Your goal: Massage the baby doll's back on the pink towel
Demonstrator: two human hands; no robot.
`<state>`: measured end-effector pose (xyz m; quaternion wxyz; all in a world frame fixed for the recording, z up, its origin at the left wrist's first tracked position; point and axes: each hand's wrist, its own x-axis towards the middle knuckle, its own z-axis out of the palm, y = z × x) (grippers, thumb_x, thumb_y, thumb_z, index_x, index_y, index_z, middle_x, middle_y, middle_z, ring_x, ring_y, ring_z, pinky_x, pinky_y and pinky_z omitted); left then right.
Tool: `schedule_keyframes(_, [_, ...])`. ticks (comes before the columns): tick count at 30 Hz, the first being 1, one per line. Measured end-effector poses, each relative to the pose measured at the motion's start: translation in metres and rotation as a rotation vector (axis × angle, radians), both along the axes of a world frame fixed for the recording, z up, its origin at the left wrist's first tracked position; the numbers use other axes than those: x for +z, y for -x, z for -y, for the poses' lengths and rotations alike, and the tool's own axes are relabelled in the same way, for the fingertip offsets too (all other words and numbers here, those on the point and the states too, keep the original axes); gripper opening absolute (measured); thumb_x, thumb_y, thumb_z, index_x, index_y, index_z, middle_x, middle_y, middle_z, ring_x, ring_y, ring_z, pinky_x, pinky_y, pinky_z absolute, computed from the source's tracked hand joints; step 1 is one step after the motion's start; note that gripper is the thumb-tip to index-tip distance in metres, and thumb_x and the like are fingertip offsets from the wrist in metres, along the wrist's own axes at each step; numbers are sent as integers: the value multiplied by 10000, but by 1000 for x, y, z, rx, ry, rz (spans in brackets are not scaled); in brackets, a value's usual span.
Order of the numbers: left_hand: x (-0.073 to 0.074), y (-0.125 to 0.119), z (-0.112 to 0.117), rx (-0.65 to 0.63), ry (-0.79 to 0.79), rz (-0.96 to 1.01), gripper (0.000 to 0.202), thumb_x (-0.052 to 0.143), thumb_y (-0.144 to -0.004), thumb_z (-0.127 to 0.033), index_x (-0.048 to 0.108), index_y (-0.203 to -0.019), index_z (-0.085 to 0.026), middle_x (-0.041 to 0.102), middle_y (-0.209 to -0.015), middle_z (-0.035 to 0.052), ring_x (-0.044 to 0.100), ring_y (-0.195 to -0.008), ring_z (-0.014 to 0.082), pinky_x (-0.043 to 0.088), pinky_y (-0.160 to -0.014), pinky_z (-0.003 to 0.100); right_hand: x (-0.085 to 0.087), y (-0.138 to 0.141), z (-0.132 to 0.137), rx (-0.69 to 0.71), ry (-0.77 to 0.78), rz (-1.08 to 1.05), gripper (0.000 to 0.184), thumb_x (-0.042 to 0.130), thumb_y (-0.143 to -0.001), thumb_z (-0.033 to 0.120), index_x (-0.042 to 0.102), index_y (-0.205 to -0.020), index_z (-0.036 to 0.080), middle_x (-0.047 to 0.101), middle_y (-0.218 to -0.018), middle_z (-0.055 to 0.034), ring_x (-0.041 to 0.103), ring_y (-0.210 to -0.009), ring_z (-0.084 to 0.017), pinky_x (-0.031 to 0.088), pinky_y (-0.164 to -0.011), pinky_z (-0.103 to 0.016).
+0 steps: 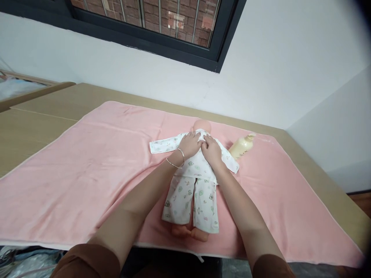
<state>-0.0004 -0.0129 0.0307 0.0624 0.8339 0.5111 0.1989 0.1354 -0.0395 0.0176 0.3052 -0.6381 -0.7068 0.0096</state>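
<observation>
A baby doll lies lengthwise on a pink blanket, its bald head away from me and its bare feet near the front edge. It wears a white printed long-sleeved shirt and matching trousers. My left hand rests on the upper part of the shirt, fingers stretched out below the collar. Beside it, my right hand lies on the other side of the collar with its fingers slightly bent. The thumbs are close together over the middle. Under my fingers, the fabric is partly hidden.
The pink blanket covers much of a wooden table. A pale yellow pump bottle lies tilted by the doll's sleeve on the right. Behind the table are a white wall and a dark-framed window. Clear plastic bags show at the lower left.
</observation>
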Motion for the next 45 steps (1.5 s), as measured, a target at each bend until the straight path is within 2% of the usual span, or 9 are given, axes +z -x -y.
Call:
schedule_keyframes(5, [1,-4,7,65,8,-17,502,333,-1006,-337,420,-1462,-146,456,-1517,181,393,-1431,336,348,-1157,523,-2,-6,-9,66,63,30,515,418,-951,222,514,-1443,104,442,-1536,-133,370,-1460,-284,276,-1220,-484])
schedule_keyframes(8, [4,-9,13,116,-28,-48,461,315,-1004,-295,479,-1405,-134,519,-1451,202,436,-1398,344,392,-1112,532,1,-1,-1,28,26,37,452,410,-962,223,598,-1366,143,528,-1472,-115,444,-1411,-262,343,-1187,-443])
schedule_keyframes(12, [4,-3,5,49,-19,-25,435,349,-996,-302,509,-1375,-159,585,-1378,165,500,-1337,298,429,-1083,456,3,4,5,-40,14,13,420,422,-968,250,643,-1316,177,572,-1429,-105,490,-1375,-257,413,-1133,-409])
schedule_keyframes(15, [4,3,-3,-7,11,13,447,394,-985,-337,498,-1384,-165,601,-1361,141,529,-1298,272,431,-1085,415,-1,-2,-3,15,49,4,477,427,-950,233,580,-1392,142,494,-1502,-107,412,-1435,-265,338,-1192,-427])
schedule_keyframes(19, [6,-1,4,40,-8,-16,441,378,-994,-329,491,-1381,-152,583,-1371,166,507,-1315,303,422,-1083,468,-1,-8,-11,101,80,28,533,431,-933,211,503,-1451,110,415,-1555,-124,312,-1488,-288,267,-1221,-482])
schedule_keyframes(26, [14,-4,12,43,-24,-85,337,363,-981,-243,587,-1223,-180,665,-1209,124,624,-1130,273,496,-948,412,18,9,14,-87,78,96,364,411,-975,288,680,-1213,235,641,-1340,-89,632,-1173,-291,493,-983,-417])
schedule_keyframes(29, [11,0,4,12,3,-41,367,375,-978,-296,573,-1260,-170,654,-1256,128,596,-1189,274,486,-988,396,13,6,9,-69,77,87,427,393,-971,256,626,-1322,192,564,-1437,-110,528,-1325,-293,444,-1070,-434])
schedule_keyframes(33, [0,-1,-3,83,35,25,495,391,-968,-374,493,-1371,-105,505,-1478,174,419,-1402,333,347,-1164,486,0,-6,-7,48,95,43,530,367,-963,239,491,-1463,118,421,-1551,-131,342,-1469,-294,256,-1218,-500])
schedule_keyframes(45, [-11,-4,-6,101,52,108,528,393,-965,-421,461,-1420,-162,455,-1532,134,361,-1447,326,265,-1215,522,-7,-10,-11,67,64,15,531,347,-963,248,496,-1457,124,432,-1543,-139,351,-1462,-283,239,-1222,-507])
